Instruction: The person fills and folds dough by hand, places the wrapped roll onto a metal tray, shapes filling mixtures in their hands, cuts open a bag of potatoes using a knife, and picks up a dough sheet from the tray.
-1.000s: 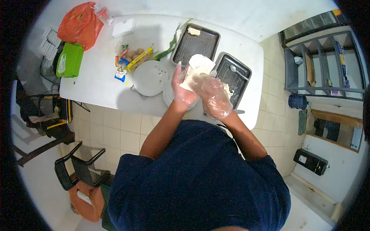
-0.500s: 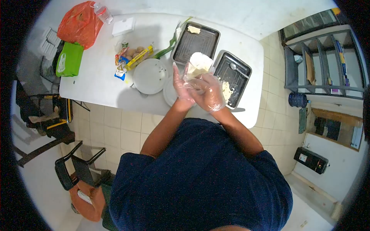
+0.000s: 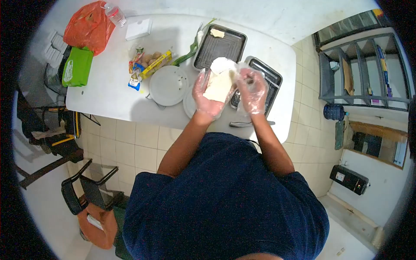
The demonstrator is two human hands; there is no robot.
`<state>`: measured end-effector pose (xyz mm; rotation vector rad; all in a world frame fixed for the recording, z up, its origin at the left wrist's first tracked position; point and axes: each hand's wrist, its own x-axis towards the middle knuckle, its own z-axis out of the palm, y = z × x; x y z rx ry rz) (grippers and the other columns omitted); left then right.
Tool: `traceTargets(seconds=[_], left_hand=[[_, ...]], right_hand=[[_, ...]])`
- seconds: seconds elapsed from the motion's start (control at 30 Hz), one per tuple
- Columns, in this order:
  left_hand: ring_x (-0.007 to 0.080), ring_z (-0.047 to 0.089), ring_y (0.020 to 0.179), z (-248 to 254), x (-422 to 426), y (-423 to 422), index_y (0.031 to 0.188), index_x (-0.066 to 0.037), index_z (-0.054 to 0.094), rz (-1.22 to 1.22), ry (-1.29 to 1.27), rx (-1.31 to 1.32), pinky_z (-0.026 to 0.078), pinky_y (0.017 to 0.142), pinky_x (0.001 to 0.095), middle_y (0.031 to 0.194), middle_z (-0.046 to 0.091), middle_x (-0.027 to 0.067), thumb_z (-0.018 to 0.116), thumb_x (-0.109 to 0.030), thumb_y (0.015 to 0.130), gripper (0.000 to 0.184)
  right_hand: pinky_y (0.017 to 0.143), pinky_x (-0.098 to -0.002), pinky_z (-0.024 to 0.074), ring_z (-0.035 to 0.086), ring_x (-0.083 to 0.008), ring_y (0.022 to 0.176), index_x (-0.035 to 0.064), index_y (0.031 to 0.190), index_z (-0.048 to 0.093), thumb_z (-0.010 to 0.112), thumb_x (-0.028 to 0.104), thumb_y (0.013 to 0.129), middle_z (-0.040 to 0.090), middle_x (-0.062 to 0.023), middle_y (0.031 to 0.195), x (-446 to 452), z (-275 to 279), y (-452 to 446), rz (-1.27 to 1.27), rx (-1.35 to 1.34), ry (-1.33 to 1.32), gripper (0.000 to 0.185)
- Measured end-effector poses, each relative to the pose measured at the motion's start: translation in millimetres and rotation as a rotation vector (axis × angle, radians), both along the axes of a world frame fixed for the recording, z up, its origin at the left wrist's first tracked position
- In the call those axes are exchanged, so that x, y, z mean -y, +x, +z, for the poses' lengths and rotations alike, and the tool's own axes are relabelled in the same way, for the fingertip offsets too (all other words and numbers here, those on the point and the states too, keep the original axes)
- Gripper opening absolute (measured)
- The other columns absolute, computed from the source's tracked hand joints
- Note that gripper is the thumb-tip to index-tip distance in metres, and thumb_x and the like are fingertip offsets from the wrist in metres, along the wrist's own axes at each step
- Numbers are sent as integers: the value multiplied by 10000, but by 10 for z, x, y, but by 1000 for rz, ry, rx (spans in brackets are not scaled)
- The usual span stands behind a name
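Note:
A pale flat sheet of dough point(image 3: 219, 86) lies across the palm of my left hand point(image 3: 205, 97), which wears a clear plastic glove, its thumb raised at the side. Beyond the fingers the sheet's whiter far end point(image 3: 222, 65) sticks out. My right hand point(image 3: 252, 90), also in a clear glove, is at the sheet's right edge, over the near dark tray point(image 3: 272, 93); its fingers are bent, and what they hold, if anything, is too small to tell. A plate point(image 3: 189, 104) is partly hidden under my left hand. A knife point(image 3: 242, 124) lies near the table's front edge.
Another dark tray point(image 3: 221, 47) holds a pale piece. Left of it are green leaves point(image 3: 189, 56), a lidded white plate point(image 3: 168, 86), food packets point(image 3: 138, 73), a white box point(image 3: 139, 29), a bottle point(image 3: 115, 15), a red bag point(image 3: 89, 28) and a green bag point(image 3: 77, 67).
My right hand has moved off the sheet to the right, uncovering the sheet's surface on my left palm. The knife's handle now shows.

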<state>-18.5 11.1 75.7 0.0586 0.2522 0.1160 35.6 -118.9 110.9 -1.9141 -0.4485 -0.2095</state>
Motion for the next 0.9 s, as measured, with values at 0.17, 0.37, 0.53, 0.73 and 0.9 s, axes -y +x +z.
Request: traceTargets(seconds=[0.17,0.37,0.53,0.73,0.9], left_hand=[[385,421,1399,21,-4,6,1472,-37,428,-101,-57,158,252,1185,619,1502,453,209,523,-466,910,714],[364,423,1399,57,-14,1,1501,-48,392,-142,-66,195,284,1167,620,1518,441,172,512,-448,914,721],[351,424,1403,16,11,27,1509,-56,383,-136,-20,197,295,1156,618,1536,426,154,480,-470,935,714],[340,440,1393,8,3,38,1505,-67,391,-137,-43,210,323,1139,613,1530,437,154,451,-484,958,691],[341,503,1333,-65,-1,46,1491,-83,416,-127,-31,114,382,1100,578,1479,498,154,464,-501,957,681]], right_hand=[[820,-365,505,626,-222,879,17,1067,718,819,222,809,668,-109,951,198,-94,349,10,-26,-59,345],[1030,-363,480,626,-256,1199,21,1101,747,850,266,765,664,-158,1280,203,37,387,143,-337,-151,429],[1030,-368,479,642,-264,1177,25,1062,765,839,236,769,669,-159,1277,203,30,338,109,-224,-153,369],[963,-339,505,660,-228,1113,-11,1062,749,787,135,828,697,-157,1213,228,8,331,146,47,-247,279],[933,-343,522,688,-214,1039,-8,1014,755,765,103,838,720,-146,1179,149,26,266,148,-220,-13,209]])
